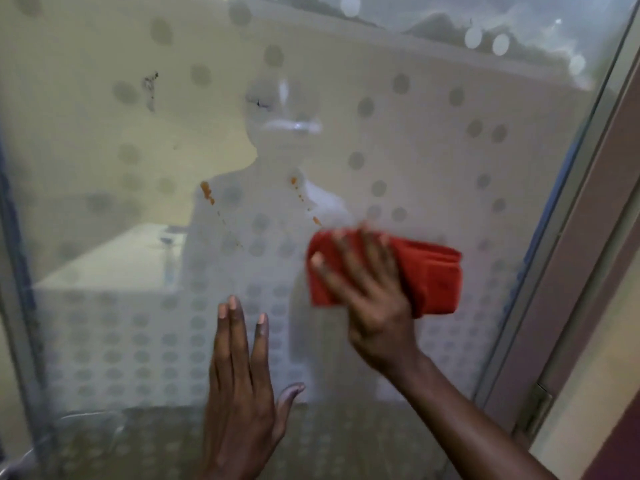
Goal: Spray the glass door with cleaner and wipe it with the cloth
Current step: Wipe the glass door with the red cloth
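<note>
The glass door [433,150] fills the view, patterned with frosted dots and reflecting a person's outline. Orange smears sit on the glass, one streak [207,194] at centre left and a dotted trail [304,202] just above the cloth. Dark specks [150,83] mark the upper left. My right hand [367,292] presses a folded red cloth [433,275] flat against the glass, fingers spread over it; the hand is blurred. My left hand [239,386] rests flat on the glass lower down, fingers straight, holding nothing. No spray bottle is in view.
The door's metal frame [568,271] runs diagonally down the right side, with a hinge [538,407] low on it. A pale wall lies beyond the frame at the lower right. Behind the glass a light counter or table [114,258] shows dimly.
</note>
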Demonstrator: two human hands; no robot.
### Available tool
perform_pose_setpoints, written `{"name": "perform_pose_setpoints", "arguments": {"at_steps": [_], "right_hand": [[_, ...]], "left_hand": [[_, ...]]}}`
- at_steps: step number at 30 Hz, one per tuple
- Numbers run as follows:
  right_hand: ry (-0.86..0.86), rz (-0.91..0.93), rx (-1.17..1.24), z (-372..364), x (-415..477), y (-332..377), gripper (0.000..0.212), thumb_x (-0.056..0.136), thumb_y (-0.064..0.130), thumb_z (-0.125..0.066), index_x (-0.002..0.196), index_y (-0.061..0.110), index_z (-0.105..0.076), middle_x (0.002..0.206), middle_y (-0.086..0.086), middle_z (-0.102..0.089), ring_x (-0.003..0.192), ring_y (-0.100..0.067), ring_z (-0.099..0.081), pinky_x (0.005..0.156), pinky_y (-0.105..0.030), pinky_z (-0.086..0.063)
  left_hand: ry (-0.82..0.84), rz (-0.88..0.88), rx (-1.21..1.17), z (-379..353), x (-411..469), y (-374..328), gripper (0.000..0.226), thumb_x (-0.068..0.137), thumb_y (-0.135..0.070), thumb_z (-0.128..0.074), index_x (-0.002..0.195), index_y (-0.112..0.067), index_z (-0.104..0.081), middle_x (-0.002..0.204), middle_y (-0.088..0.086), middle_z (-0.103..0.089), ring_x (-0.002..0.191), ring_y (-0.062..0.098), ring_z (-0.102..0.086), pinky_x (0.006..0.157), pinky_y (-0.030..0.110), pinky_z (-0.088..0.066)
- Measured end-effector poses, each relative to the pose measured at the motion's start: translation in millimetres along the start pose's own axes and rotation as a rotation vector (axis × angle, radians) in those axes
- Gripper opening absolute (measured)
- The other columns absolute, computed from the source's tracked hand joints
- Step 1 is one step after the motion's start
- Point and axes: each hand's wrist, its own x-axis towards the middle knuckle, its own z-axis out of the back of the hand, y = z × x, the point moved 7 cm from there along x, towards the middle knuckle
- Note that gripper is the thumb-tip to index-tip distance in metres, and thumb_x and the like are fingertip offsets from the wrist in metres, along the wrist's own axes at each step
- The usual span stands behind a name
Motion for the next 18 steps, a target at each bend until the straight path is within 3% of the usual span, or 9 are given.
{"name": "perform_pose_setpoints", "arguments": {"at_steps": [3, 5, 7, 8, 10, 11, 15, 16, 18], "right_hand": [[0.277, 0.263, 0.015, -29.4, -58.6, 4.8, 0.061, 0.107, -0.003, -0.027, 0.161, 0.015, -0.048, 0.175, -0.015, -0.033, 0.165, -0.042, -0.021, 0.135, -0.059, -0.017], [0.272, 0.216, -0.017, -24.8, -90.0, -20.8, 0.057, 0.115, 0.011, -0.016, 0.164, 0.02, -0.044, 0.177, -0.009, -0.029, 0.166, -0.039, -0.023, 0.134, -0.058, -0.02], [0.154, -0.013, -0.094, -6.9, -105.0, -49.0, 0.063, 0.109, 0.003, -0.024, 0.165, 0.024, -0.043, 0.178, -0.007, -0.027, 0.166, -0.038, -0.024, 0.131, -0.061, -0.024], [0.059, -0.194, -0.128, 2.5, -110.2, -59.4, 0.071, 0.097, -0.002, -0.031, 0.163, 0.02, -0.046, 0.177, -0.011, -0.03, 0.165, -0.04, -0.024, 0.13, -0.065, -0.025], [-0.096, -0.498, -0.113, 2.6, -121.5, -58.6, 0.078, 0.08, -0.005, -0.038, 0.154, 0.009, -0.055, 0.17, -0.022, -0.037, 0.163, -0.047, -0.025, 0.129, -0.071, -0.023], [-0.102, -0.509, -0.09, -6.9, -125.2, -42.2, 0.076, 0.079, -0.005, -0.039, 0.152, 0.007, -0.057, 0.169, -0.024, -0.038, 0.163, -0.049, -0.025, 0.129, -0.072, -0.022], [0.265, 0.099, -0.133, -61.2, -161.4, 24.7, 0.075, 0.094, -0.004, -0.039, 0.164, 0.02, -0.043, 0.177, -0.01, -0.031, 0.165, -0.04, -0.024, 0.135, -0.056, -0.019], [0.286, 0.151, -0.16, -61.0, -168.8, 18.7, 0.076, 0.097, -0.003, -0.038, 0.168, 0.024, -0.036, 0.179, -0.007, -0.025, 0.166, -0.037, -0.02, 0.137, -0.052, -0.014], [0.186, 0.034, -0.175, -45.6, -164.8, -4.9, 0.079, 0.098, 0.002, -0.039, 0.171, 0.03, -0.026, 0.182, -0.001, -0.014, 0.169, -0.032, -0.012, 0.137, -0.05, -0.009]], "left_hand": [[0.063, 0.03, 0.048, -6.1, 3.6, 12.0, 0.133, 0.07, -0.065, -0.088, 0.165, 0.002, -0.025, 0.175, 0.035, -0.01, 0.163, 0.053, -0.015, 0.121, 0.059, -0.031], [0.107, 0.02, 0.066, -8.4, 3.8, 17.6, 0.133, 0.071, -0.069, -0.084, 0.167, -0.001, -0.022, 0.176, 0.033, -0.009, 0.164, 0.051, -0.014, 0.121, 0.055, -0.03], [0.101, 0.004, 0.078, -7.0, 3.7, 19.7, 0.122, 0.08, -0.075, -0.061, 0.169, -0.004, -0.018, 0.177, 0.03, -0.007, 0.165, 0.048, -0.011, 0.122, 0.052, -0.027], [0.095, -0.001, 0.079, -6.6, 3.6, 20.0, 0.122, 0.08, -0.075, -0.06, 0.17, -0.005, -0.017, 0.178, 0.03, -0.006, 0.165, 0.047, -0.01, 0.122, 0.05, -0.025], [0.106, 0.012, 0.079, -7.8, 4.0, 19.7, 0.134, 0.072, -0.069, -0.084, 0.169, -0.004, -0.018, 0.178, 0.03, -0.007, 0.165, 0.048, -0.011, 0.122, 0.051, -0.025], [0.122, 0.028, 0.075, -8.9, 4.1, 18.0, 0.143, 0.063, -0.064, -0.093, 0.169, -0.003, -0.019, 0.177, 0.031, -0.007, 0.164, 0.049, -0.011, 0.122, 0.053, -0.026], [0.142, 0.048, 0.082, -10.6, 3.0, 14.1, 0.15, 0.055, -0.06, -0.099, 0.168, -0.001, -0.02, 0.177, 0.032, -0.006, 0.164, 0.051, -0.011, 0.128, 0.055, -0.021], [0.136, 0.036, 0.082, -10.1, 2.4, 15.5, 0.145, 0.061, -0.063, -0.095, 0.168, -0.002, -0.019, 0.177, 0.032, -0.006, 0.165, 0.05, -0.01, 0.129, 0.053, -0.017], [0.118, 0.009, 0.072, -8.9, 2.4, 17.7, 0.129, 0.075, -0.069, -0.079, 0.169, -0.005, -0.018, 0.178, 0.03, -0.005, 0.166, 0.048, -0.008, 0.131, 0.048, -0.01]]}}
